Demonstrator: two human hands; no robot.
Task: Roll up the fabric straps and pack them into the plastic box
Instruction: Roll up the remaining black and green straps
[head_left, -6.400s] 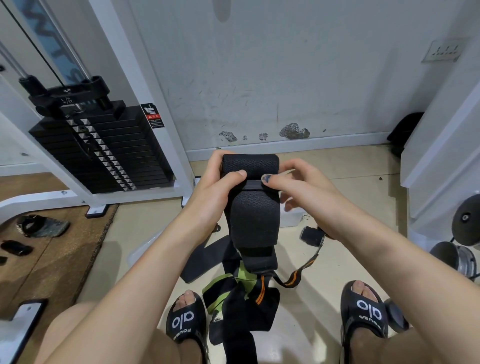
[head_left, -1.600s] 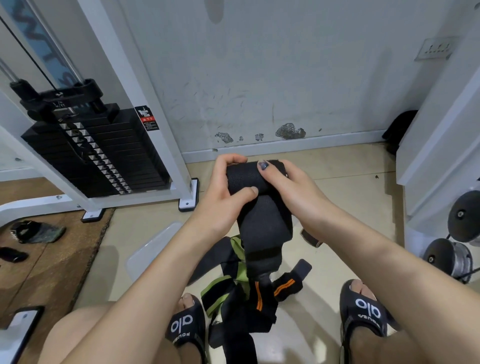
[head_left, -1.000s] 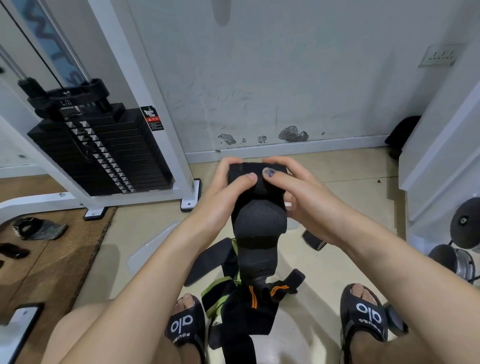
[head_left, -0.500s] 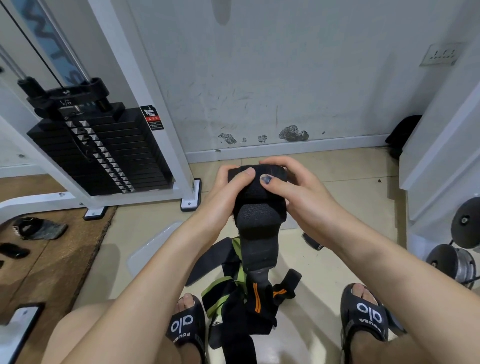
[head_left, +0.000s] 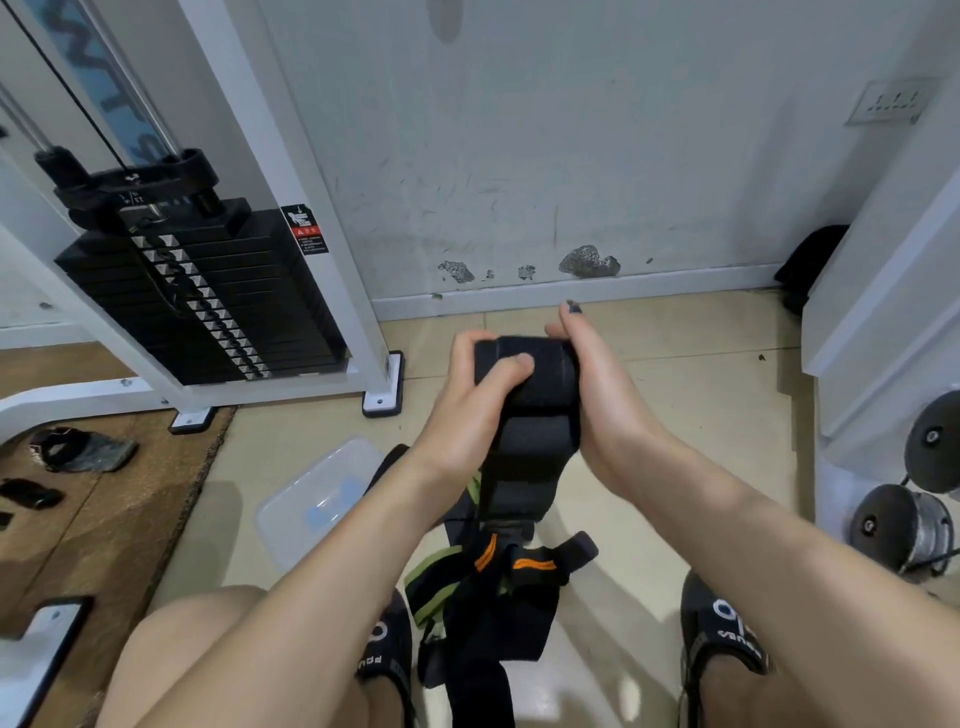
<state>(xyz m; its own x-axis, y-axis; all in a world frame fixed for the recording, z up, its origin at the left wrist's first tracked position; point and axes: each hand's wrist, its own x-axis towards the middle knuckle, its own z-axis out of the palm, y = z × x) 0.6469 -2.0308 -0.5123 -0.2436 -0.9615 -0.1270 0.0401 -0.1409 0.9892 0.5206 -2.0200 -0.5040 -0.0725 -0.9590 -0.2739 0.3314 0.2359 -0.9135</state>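
Floor (head_left: 701, 415): plastic box (head_left: 317, 499) half behind left hand (head_left: 467, 400) gripping strap roll (head_left: 535, 374).

Even indoor light, wide-angle view
Soft shadows lay on the floor (head_left: 691, 395); glare shone near the bottom edge, and edges bowed.

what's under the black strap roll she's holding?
Below the black strap roll its unrolled tail hangs onto a pile of straps with orange and green trim on the floor. The arms hide part of the pile; a clear plastic lid lies beside it.
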